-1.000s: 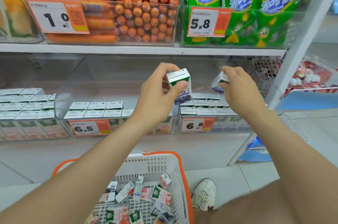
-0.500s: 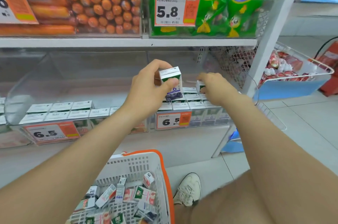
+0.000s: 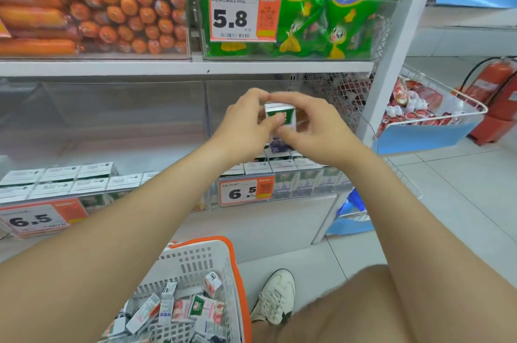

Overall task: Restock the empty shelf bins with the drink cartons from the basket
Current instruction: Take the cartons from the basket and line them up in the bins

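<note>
Starting at the left, the left shelf bin [image 3: 92, 197] already carries rows of upright cartons behind its 6.5 price tag [image 3: 39, 219]. Lower down and nearer the middle, the white basket [image 3: 195, 258] with the orange rim holds a heap of loose cartons [image 3: 179, 312] lying at all angles. Above it the left hand [image 3: 243, 127] curls round one green-and-white drink carton [image 3: 282, 114], thumb across its front face and fingers over the top. The right hand [image 3: 319, 133] closes on the same carton from the other side, its fingertips meeting the left's above it. The carton is upright, held in the air over the back rows of the right shelf bin [image 3: 330, 186], which is partly filled with the same kind. To do this well, I judge that one hand should take the full hold before the other lets go. It should then lower the carton square, label forward, tight against its neighbours so the row reads straight.
</note>
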`<state>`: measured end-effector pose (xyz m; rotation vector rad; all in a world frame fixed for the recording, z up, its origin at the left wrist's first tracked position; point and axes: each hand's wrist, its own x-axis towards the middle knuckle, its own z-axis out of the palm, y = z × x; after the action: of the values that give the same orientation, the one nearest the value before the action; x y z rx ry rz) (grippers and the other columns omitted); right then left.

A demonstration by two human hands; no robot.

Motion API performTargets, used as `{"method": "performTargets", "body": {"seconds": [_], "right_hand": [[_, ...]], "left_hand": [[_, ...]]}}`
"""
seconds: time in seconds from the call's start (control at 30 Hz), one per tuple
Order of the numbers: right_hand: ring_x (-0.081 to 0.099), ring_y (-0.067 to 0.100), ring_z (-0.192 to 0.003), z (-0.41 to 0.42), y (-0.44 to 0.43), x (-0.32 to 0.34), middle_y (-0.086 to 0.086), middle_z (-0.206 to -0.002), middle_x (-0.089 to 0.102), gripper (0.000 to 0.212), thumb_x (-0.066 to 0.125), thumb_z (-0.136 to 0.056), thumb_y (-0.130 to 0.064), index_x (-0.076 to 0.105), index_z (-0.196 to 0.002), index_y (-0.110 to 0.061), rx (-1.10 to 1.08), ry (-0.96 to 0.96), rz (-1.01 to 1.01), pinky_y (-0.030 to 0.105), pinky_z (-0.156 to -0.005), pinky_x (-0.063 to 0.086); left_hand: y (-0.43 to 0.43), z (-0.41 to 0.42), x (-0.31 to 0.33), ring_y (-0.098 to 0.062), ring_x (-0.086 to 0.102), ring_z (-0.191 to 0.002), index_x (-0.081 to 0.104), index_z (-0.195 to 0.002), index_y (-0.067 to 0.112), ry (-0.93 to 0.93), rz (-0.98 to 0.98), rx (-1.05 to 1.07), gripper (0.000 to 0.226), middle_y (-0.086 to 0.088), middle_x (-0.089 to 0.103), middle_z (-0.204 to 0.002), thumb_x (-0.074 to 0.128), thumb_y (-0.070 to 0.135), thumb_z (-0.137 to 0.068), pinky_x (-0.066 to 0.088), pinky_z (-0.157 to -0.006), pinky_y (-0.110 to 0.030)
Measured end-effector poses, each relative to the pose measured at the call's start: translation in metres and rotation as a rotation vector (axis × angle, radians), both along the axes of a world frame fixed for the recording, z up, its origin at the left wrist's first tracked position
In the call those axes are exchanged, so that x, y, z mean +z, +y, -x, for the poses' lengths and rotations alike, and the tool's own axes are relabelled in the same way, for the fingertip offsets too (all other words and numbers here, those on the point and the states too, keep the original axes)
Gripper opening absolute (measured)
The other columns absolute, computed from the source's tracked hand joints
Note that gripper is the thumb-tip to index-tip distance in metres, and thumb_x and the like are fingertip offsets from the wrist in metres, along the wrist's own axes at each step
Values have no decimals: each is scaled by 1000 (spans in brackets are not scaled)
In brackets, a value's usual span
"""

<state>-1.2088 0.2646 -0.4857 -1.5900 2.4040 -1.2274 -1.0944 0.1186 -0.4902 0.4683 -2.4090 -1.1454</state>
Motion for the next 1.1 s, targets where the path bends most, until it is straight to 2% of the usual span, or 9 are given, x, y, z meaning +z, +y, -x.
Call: {"method": "performTargets", "body": {"seconds": [0.1,0.2,0.37,0.6,0.67,0.77,0.93,1.0,1.1], "right_hand": [[65,14,-89,19,7,-6,-9,-111,68,46,77,-89,-13,61,-130,-27,-155,119,35,34,-83,54],[57,22,-100,42,17,-15,3,-120,60,47,71,-89,-1,54,-128,-22,-322,210,65,37,-86,47],[50,36,-110,62,12,-36,16,-127,47,57,63,-91,9,56,-141,-18,-421,264,-276,36,-88,41],[50,47,-130,62,2,-47,23,-142,53,58,48,-95,0,51,-150,-16,-357,129,-631,53,-108,45],[55,46,-121,55,3,-46,23,-137,60,53,45,-95,-3,53,-147,-15,-366,132,-670,52,-101,49],[58,42,-91,34,0,-38,24,-107,64,19,45,-92,-1,56,-107,-5,-380,189,-649,43,-72,47],[62,39,-94,-49,-16,-12,15,-97,70,25,48,-85,-9,69,-100,-8,-272,381,-300,42,-76,53],[63,38,-88,-96,-22,-12,11,-92,69,21,48,-87,-15,68,-95,-14,-162,435,-352,40,-69,50],[54,32,-78,-165,-36,-29,6,-85,55,10,51,-94,-18,61,-94,-18,58,520,-583,35,-62,38]], "left_hand": [[2,6,-9,-18,65,-119,52,-139,22,37,-30,11,36,2,67,-127,53,38,-108,52,-103,-42],[5,3,-29,-24,55,-132,51,-144,18,-83,244,-19,43,-2,62,-140,47,42,-108,44,-107,-37],[13,-8,-64,-31,43,-140,53,-142,24,-329,650,-125,65,-4,52,-149,30,69,-101,38,-113,-48],[8,-11,-63,-31,40,-143,50,-148,22,-338,655,-174,75,-8,50,-152,29,72,-97,36,-118,-47],[5,-12,-62,-31,46,-137,55,-142,18,-342,645,-188,70,-10,55,-142,35,70,-99,40,-114,-46],[5,-24,-58,-30,52,-125,58,-132,13,-316,636,-208,59,-10,60,-128,40,62,-104,45,-105,-45],[4,-83,-55,-27,62,-104,68,-116,14,31,675,-129,24,-4,68,-112,51,28,-106,52,-85,-43],[-1,-119,-64,-27,60,-89,69,-103,13,124,807,2,19,-3,65,-96,51,21,-102,49,-68,-41],[-15,-175,-89,-28,61,-81,69,-97,15,55,813,63,19,-1,65,-87,52,24,-97,45,-56,-37]]}}
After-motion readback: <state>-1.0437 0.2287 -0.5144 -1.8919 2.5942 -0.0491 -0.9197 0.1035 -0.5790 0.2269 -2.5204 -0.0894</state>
